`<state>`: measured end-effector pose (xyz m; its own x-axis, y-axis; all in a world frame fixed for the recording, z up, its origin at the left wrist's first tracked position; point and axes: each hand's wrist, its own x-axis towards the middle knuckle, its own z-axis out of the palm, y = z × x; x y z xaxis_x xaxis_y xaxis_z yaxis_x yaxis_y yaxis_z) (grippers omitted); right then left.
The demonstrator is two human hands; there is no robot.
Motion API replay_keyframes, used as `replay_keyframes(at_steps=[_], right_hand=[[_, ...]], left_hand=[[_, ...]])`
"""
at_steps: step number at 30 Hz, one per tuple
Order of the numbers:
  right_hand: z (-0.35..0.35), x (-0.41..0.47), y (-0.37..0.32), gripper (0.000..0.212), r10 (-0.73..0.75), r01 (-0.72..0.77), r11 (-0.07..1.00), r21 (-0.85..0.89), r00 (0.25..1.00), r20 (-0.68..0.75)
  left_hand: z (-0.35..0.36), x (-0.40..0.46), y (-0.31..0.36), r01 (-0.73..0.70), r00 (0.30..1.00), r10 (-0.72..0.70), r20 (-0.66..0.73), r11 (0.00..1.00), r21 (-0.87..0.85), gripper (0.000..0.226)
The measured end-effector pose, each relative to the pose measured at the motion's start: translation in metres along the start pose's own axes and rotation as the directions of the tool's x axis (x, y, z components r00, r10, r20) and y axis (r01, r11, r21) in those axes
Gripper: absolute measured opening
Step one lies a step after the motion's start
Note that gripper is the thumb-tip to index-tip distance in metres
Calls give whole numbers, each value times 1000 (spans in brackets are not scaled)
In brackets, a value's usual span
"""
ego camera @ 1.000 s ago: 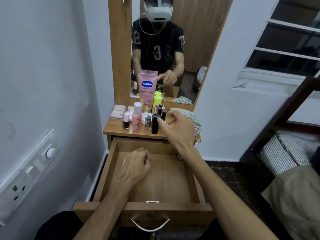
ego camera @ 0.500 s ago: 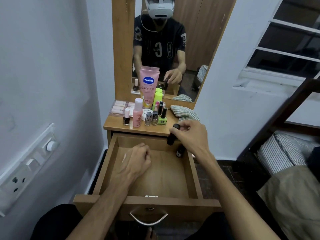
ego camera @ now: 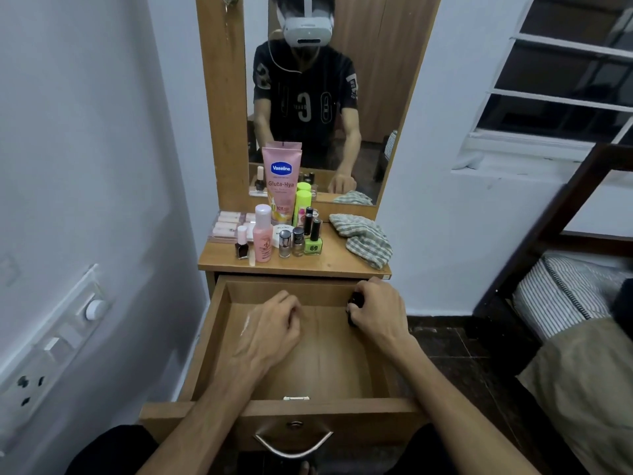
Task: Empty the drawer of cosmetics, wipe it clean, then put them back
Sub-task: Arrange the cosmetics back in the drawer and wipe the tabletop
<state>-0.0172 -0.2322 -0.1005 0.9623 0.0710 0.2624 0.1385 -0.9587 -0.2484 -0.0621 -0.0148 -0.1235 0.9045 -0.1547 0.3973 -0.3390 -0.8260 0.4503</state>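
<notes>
Right hand (ego camera: 378, 311) grips black bottle (ego camera: 354, 305) inside drawer (ego camera: 219, 323).

Matt wooden drawer (ego camera: 219, 337), shiny metal handle (ego camera: 293, 443), woven checked cloth (ego camera: 366, 240), glossy bottles (ego camera: 263, 234).

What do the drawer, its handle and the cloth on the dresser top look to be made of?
Drawer: probably laminated board, matte wood-grain print. Handle: seemingly polished metal, silvery with bright glints. Cloth: soft woven fabric, green-and-white check, crumpled in folds.
</notes>
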Motion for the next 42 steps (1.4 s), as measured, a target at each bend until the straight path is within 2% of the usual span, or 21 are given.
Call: replay_keyframes(at_steps=[8,11,13,16,19,21,24,28,37,42], right_hand=[[2,-3,5,25,-5,5,1000,-4,1000,4],[-4,-8,2,37,-12,13,999,37,1000,-7],[-14,-8,-5,41,-8,19,995,98,994,-108],[-35,7,-29,32,-24,104,964,246,950,-310],[-53,41,-60,24,-50,201,925,324,907,-418],[-58,66,-78,28,-76,219,920,326,913,-400],[-56,95,-89,34,-112,192,945,263,951,-288],[-46,104,-84,19,-109,146,959,244,981,-160],[-72,64,-49,6,-29,111,920,375,976,-218],[-78,26,-22,1,-76,69,931,357,997,6]], left_hand=[[0,-2,4,-23,1000,23,1,999,37,11],[1,-1,3,-19,1000,20,-8,999,48,11],[1,1,2,-9,1000,11,-18,998,64,12],[1,2,0,-2,1000,4,-22,996,85,12],[1,1,-1,-5,1000,6,-16,997,72,10],[0,1,-1,-2,1000,2,-13,998,64,9],[-1,1,-3,4,1000,-3,-22,998,60,9],[-1,1,-5,4,1000,-3,-16,998,59,9],[-2,0,-2,2,1000,-2,-12,998,61,11],[-3,1,1,0,1000,-1,5,998,68,13]])
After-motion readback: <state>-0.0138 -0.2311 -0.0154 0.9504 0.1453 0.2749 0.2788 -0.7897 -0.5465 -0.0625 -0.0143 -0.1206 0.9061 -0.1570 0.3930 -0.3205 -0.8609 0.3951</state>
